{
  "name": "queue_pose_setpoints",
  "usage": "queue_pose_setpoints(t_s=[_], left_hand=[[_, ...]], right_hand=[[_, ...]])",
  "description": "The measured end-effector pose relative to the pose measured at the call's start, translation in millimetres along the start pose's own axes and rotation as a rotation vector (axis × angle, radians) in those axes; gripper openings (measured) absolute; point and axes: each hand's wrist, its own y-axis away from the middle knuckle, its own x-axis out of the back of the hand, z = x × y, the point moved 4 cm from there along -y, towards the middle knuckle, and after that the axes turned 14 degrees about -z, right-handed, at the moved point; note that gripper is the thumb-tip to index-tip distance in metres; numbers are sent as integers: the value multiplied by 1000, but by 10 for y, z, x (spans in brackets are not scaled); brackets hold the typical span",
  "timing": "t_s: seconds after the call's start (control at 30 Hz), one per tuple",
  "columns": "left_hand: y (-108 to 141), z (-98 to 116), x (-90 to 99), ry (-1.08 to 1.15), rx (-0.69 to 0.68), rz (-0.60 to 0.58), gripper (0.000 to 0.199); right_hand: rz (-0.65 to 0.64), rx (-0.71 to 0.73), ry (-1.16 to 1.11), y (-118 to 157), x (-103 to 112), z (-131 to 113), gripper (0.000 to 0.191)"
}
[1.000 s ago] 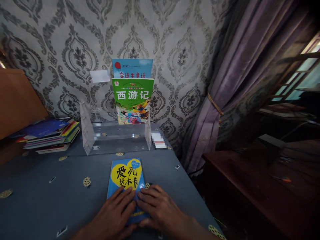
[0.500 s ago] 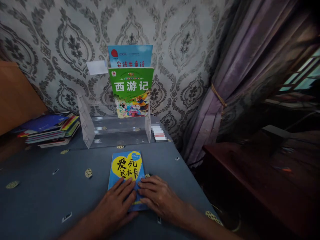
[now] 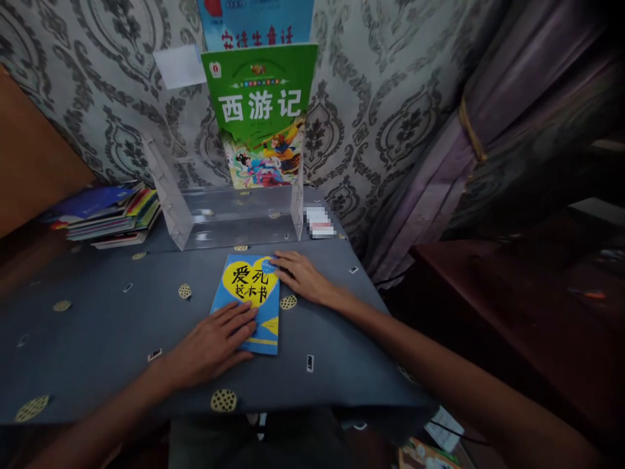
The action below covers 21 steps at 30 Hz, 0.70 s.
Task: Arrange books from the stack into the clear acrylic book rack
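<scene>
A blue book with a yellow heart on its cover (image 3: 266,329) lies flat on the table, in front of a clear acrylic rack (image 3: 234,231). My left hand (image 3: 212,345) rests with spread fingers on the lower left of the cover. My right hand (image 3: 300,277) is at the book's upper right corner, fingers extended and their tips touching its edge. A green book (image 3: 261,117) stands upright in the rack, and a light blue book (image 3: 266,23) shows above and behind it.
A stack of books (image 3: 110,218) lies at the back left beside a brown panel (image 3: 36,156). A pixelated card (image 3: 319,223) is right of the rack. A purple curtain (image 3: 439,169) and a dark red table (image 3: 512,312) are on the right.
My right hand has moved up from the book's lower right side to its upper right corner. My left hand stays on the cover. The camera view has tilted down.
</scene>
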Motion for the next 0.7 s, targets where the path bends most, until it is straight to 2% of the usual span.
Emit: queue_pose_setpoints(t_s=[0.13,0.27,0.43,0.7], left_hand=[[124,-35,7,22,38,-5,34],[78,43,15,-66,100,-10,41],[-15,126,50,-168,111,68,44],[12,108,33,-183,78,167,30]], right_hand=[[20,-13,-31,-59,-27,78,38],[32,10,-39,-55,-44,87,41],[41,25,-43,-43,-60,111,42],[89,36,-39,-12,-45,104,41]])
